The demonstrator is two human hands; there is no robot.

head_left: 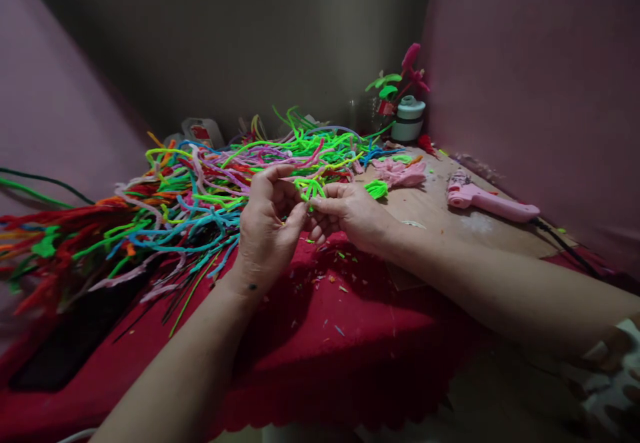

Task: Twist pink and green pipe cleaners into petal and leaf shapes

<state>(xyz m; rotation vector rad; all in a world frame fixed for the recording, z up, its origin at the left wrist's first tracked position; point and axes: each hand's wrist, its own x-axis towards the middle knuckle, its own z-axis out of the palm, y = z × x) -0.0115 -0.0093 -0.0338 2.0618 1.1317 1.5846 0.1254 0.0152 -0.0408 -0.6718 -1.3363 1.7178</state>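
Observation:
Between my two hands is a bright green pipe-cleaner piece (311,188), bent into several loops or spokes. My left hand (273,219) grips its left side, thumb and fingers closed around the edge. From the other side, my right hand (350,213) pinches the same piece between thumb and forefinger. The fingers partly cover it, so its full shape is hidden. Just past my right hand, a green looped pipe-cleaner bundle (377,189) rests on the board. Behind and left of my hands spreads a large pile of coloured pipe cleaners (220,169).
A pink glue gun (500,204) with a black cord lies on the board (440,223) at the right. Pink pieces (403,173) sit near a pale lidded jar (408,119). A dark flat object (75,336) lies front left. Small scraps dot the red cloth (350,323).

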